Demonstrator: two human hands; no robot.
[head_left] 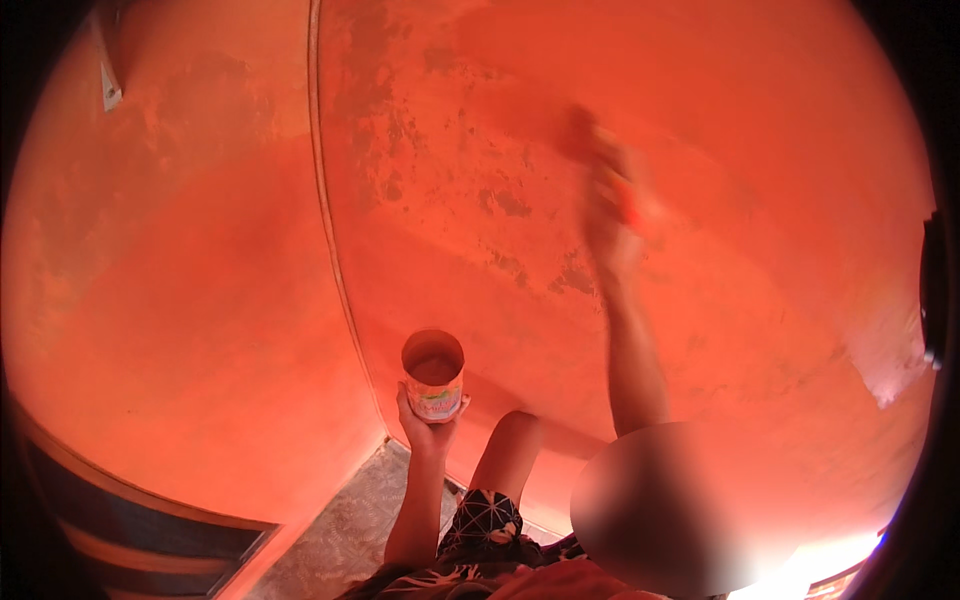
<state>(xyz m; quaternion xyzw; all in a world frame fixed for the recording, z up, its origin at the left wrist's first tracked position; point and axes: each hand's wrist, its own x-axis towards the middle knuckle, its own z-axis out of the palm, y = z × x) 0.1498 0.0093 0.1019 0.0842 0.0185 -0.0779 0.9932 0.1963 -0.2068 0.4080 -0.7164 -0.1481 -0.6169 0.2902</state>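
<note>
My left hand (428, 425) cups the open can (433, 375) upright from below, level by my knee (515, 430) so nothing spills, while my right hand (605, 205), blurred, its grip unreadable, is up against the orange wall (700, 120).

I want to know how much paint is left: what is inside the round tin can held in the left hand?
The open round tin can in the left hand holds a reddish-brown liquid near its top. Its depth and the can's bottom are covered by that liquid.
</note>
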